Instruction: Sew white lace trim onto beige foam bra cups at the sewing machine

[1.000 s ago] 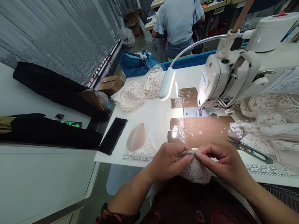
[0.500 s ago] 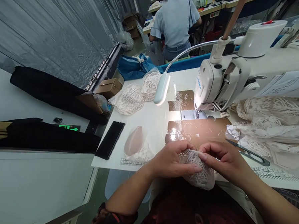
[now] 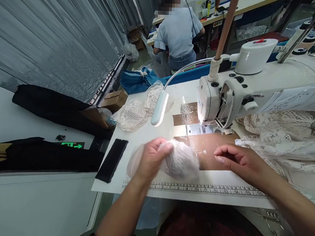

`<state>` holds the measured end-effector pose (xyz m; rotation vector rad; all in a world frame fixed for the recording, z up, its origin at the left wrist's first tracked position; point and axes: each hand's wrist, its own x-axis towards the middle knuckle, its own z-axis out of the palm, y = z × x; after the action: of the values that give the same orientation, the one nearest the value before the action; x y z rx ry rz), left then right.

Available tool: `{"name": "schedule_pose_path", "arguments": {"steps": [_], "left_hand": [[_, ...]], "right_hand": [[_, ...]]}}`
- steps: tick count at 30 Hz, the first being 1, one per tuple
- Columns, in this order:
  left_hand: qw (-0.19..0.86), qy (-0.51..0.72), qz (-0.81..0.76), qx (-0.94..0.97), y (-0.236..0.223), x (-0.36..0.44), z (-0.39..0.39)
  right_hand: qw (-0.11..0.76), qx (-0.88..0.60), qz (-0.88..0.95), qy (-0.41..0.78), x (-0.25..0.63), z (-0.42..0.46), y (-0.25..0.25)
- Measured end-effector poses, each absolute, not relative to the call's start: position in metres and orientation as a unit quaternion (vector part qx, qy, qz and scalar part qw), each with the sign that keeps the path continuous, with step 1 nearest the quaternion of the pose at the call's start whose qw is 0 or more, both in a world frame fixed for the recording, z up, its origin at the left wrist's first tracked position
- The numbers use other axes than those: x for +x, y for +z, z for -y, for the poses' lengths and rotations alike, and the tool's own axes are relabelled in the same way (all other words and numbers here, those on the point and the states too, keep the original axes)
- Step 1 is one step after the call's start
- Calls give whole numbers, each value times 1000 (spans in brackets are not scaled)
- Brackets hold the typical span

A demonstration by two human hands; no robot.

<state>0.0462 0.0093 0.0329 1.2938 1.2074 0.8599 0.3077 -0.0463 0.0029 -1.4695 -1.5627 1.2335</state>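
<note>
My left hand (image 3: 153, 156) is closed on the edge of a white lace cup (image 3: 183, 161), which hangs blurred over the table to the right of my fingers. My right hand (image 3: 236, 160) is apart from it, over the brown board beside the sewing machine. Its fingers are loosely curled, the thumb stands off from them, and nothing shows between them. A beige bra cup (image 3: 134, 161) lies on the table, partly behind my left hand.
The sewing machine (image 3: 222, 96) stands beyond my hands, with a lamp (image 3: 160, 109) on a bent neck. Finished-looking lace cups (image 3: 132, 115) lie at back left, a phone (image 3: 111, 160) at the left edge. Lace fabric (image 3: 280, 138) is heaped at right. A co-worker (image 3: 177, 38) sits beyond.
My right hand has let go of the lace cup and moved slightly right. My left hand has carried the cup up and left. The snips seen at right are now out of sight.
</note>
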Motion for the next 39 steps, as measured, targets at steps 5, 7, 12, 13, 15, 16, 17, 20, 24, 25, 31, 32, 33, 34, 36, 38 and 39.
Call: {"name": "schedule_pose_path", "arguments": {"steps": [5, 7, 12, 13, 15, 16, 17, 20, 24, 25, 31, 32, 33, 34, 36, 38, 39], "left_hand": [[83, 254, -479, 836, 37, 70, -45], [36, 144, -426, 893, 19, 101, -51], [45, 66, -372, 925, -21, 156, -35], [46, 56, -368, 927, -23, 159, -28], [46, 33, -372, 927, -20, 159, -17], [46, 23, -377, 925, -15, 157, -14], [50, 14, -382, 923, -8, 153, -12], [152, -14, -347, 925, 24, 135, -15], [484, -80, -191, 850, 61, 108, -35], [504, -55, -192, 841, 62, 104, -40], [302, 153, -298, 892, 1, 115, -55], [287, 153, -303, 896, -9, 117, -55], [274, 152, -306, 899, -17, 118, -56], [266, 152, -309, 900, -22, 119, -57], [258, 153, -304, 904, -26, 119, -61], [253, 154, -295, 908, -27, 119, -67], [251, 154, -292, 910, -28, 119, -70]], "right_hand": [[268, -618, 652, 348, 327, 34, 13], [239, -618, 683, 307, 326, 26, 16], [172, -620, 725, 246, 318, 8, 10], [167, -622, 726, 239, 315, 6, 5], [161, -619, 735, 226, 310, 5, -4], [153, -613, 744, 219, 307, 5, -8], [139, -606, 755, 209, 304, 5, -11], [59, -599, 781, 164, 298, 5, -14], [-25, -604, 789, 108, 295, 5, -13], [-28, -602, 792, 97, 295, 6, -13], [-16, -600, 800, 12, 295, 12, -24], [-15, -603, 797, 6, 294, 11, -24], [-14, -605, 796, 6, 294, 11, -23], [-14, -607, 795, 7, 293, 9, -22], [-14, -615, 788, 12, 292, 6, -19], [-10, -634, 773, 24, 290, 2, -16], [-8, -644, 764, 33, 290, 0, -16]]}}
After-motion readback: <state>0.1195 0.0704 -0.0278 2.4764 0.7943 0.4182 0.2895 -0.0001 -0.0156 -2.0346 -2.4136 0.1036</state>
